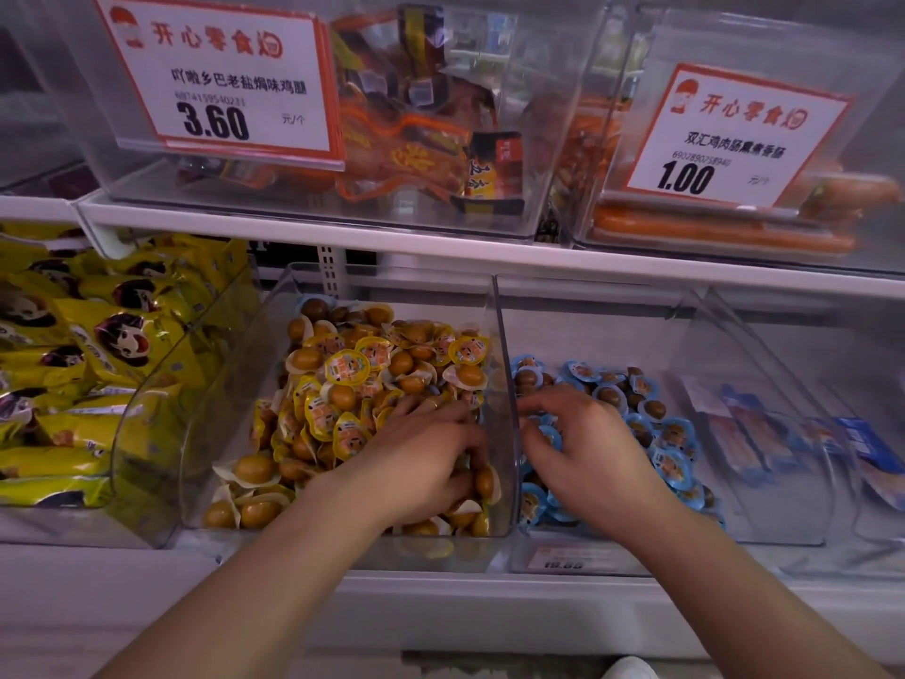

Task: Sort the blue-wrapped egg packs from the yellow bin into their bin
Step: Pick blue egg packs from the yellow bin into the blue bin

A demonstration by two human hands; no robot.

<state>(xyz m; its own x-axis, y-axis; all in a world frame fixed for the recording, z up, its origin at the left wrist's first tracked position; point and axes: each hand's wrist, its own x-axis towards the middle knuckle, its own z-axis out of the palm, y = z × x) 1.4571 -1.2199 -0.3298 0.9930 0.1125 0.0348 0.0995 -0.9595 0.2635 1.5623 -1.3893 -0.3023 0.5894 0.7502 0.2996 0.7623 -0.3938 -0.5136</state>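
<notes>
L hand [421, 448] is down in the yellow bin [504, 365], fingers curled into the heap of yellow-wrapped egg packs [362, 370] at the bin's right side; can't tell if it's got hold of a pack or is just digging. R hand [583, 443] is over the dividing wall in the blue bin [695, 335], fingers bent over the blue-wrapped egg packs [671, 458] near the wall; looks like it's touching or pinching one, but the grip is hidden, so can't tell.

Progress: blue bin already holds a fair pile, spread under & beyond the R hand. In the yellow bin, no blue pack shows anywhere around the L hand, only yellow lids & bare brown eggs. Any strays would be buried under the heap or under the L hand itself. Judging by that, sort is mostly done, w/ a last rummage through the lower layers left.

Left of the L hand: a bin of yellow snack bags [73, 360]. Above both hands: shelf [440, 247] w/ price tags [215, 76].
</notes>
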